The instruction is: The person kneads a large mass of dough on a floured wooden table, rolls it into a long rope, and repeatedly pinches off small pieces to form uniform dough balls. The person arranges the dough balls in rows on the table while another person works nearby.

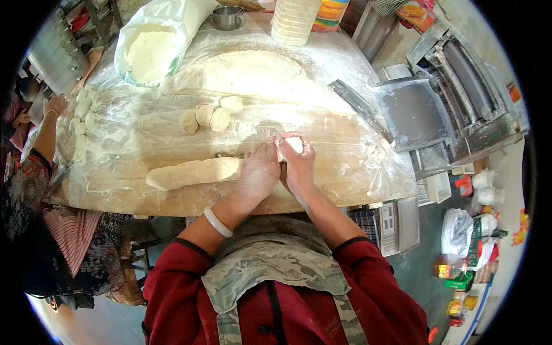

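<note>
My right hand (pixel 297 153) is curled around a small piece of dough (pixel 295 144) near the front middle of the floured wooden table (pixel 116 151). Beside it, my left hand (pixel 260 170) rests over the right end of a long dough roll (pixel 194 172), its fingertips meeting my right hand; whether it grips the roll is hidden. Several dough pieces (pixel 204 115) lie in a group behind the roll. Farther back spreads a large, flat mass of dough (pixel 258 71).
An open flour sack (pixel 151 54) stands back left, near a metal cup (pixel 227 18). A long dark blade-like tool (pixel 360 110) lies at right, beside a roller machine (pixel 457 90). At far left, a co-worker's hand (pixel 56 105) is beside many small dough pieces (pixel 82 112).
</note>
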Motion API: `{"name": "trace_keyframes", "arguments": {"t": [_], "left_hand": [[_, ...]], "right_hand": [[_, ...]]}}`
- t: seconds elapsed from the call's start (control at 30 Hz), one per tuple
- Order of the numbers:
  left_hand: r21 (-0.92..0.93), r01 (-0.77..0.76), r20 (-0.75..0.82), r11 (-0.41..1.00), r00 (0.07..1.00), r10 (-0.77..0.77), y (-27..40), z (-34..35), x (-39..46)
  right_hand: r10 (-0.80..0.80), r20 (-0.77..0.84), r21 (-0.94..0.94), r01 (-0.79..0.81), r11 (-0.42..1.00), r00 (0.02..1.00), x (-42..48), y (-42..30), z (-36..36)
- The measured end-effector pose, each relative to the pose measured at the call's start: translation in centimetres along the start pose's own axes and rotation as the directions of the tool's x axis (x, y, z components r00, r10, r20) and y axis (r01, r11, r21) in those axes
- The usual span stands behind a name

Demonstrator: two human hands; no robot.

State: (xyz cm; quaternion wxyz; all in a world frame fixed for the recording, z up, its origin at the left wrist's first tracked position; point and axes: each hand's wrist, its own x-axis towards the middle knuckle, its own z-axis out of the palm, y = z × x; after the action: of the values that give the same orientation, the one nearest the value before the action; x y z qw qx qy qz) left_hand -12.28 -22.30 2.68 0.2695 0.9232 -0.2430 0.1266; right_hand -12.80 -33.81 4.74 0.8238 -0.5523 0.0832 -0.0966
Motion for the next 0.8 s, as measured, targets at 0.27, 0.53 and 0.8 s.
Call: {"name": "trace_keyframes", "arguments": {"t": [0.27, 0.53, 0.8], "left_hand": [[0.19, 0.133, 0.146, 0.973, 0.976, -0.162, 2.2, 0.3, 0.8], [0.266, -0.035, 0.164, 0.963, 0.986, -0.009, 0.4, 1.7, 1.0], [0.104, -0.04, 0.096, 0.994, 0.995, 0.03, -3.8, -3.9, -2.6]], "right_hand": [[0.067, -0.184, 0.354, 0.003, 0.935, 0.981, 1.5, -0.2, 1.0], [0.038, 0.412, 0.387, -0.212, 0.897, 0.91, -1.1, -4.7, 3.4], [0.028, 0.147, -0.187, 0.0, 0.982, 0.989, 4.1, -2.3, -0.7]]}}
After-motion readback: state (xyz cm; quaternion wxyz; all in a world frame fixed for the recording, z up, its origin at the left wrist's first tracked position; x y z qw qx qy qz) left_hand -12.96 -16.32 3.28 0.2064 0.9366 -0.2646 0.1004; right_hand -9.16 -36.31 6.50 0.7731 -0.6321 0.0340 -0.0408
